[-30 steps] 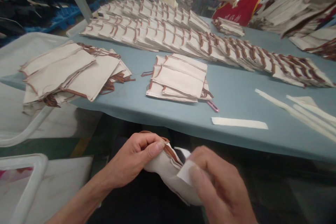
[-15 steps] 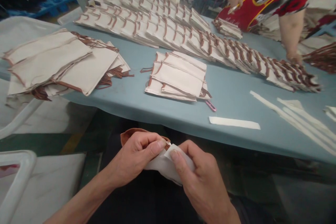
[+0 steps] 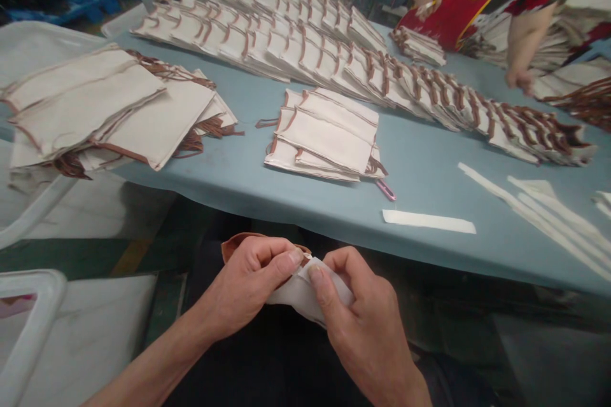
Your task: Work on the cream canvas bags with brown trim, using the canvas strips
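Just off the table's front edge, over my lap, both hands grip one cream cloth pouch (image 3: 296, 296) with brown trim. My left hand (image 3: 258, 280) pinches its brown-edged part between thumb and fingers; some of the brown trim (image 3: 233, 245) shows behind the knuckles. My right hand (image 3: 358, 305) is closed on the cream cloth, thumb pressed on top of a pale folded piece. The two thumbs are close together at the trim. What lies under the fingers is hidden.
A small stack of cream pouches (image 3: 329, 130) lies ahead on the blue table (image 3: 229, 184), by a pink thread snipper (image 3: 386, 190). A bigger pile (image 3: 90, 102) is left; long overlapping rows (image 3: 286, 51) run behind. White strips (image 3: 429, 221) lie right. A co-worker in a red apron stands opposite.
My hands stay almost in place, still gripping the pouch, with a slight shift of the fingers. The co-worker's lower hand has moved up and left, off the end of the row.
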`<act>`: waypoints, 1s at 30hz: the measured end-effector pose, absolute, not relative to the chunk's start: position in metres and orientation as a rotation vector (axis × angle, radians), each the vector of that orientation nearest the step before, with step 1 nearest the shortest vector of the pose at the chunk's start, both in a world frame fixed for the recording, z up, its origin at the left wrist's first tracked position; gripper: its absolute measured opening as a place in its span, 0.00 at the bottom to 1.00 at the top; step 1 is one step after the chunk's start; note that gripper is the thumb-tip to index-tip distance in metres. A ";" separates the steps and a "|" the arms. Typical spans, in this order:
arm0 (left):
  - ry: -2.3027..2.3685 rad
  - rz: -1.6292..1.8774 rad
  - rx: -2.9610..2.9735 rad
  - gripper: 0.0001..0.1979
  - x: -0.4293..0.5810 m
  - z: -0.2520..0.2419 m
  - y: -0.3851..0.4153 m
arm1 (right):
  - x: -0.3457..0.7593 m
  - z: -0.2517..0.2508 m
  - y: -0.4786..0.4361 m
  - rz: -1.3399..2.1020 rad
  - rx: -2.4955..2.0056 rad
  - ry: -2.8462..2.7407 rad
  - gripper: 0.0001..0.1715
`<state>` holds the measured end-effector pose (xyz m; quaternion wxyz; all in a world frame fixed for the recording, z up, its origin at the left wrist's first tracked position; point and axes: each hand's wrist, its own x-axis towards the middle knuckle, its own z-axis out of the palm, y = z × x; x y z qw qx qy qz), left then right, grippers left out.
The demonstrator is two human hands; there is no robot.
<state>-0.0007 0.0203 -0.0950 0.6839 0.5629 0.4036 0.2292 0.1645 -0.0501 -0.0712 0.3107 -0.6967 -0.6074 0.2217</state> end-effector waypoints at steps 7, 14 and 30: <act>0.924 0.498 1.244 0.22 0.000 -0.100 0.020 | 0.164 -0.077 -0.050 0.565 -1.830 -1.603 0.13; 0.959 0.514 1.305 0.21 0.000 -0.100 0.021 | 0.162 -0.083 -0.046 0.569 -1.862 -1.579 0.13; 0.917 0.518 1.261 0.13 0.001 -0.104 0.017 | 0.155 -0.100 -0.043 0.697 -1.924 -1.422 0.17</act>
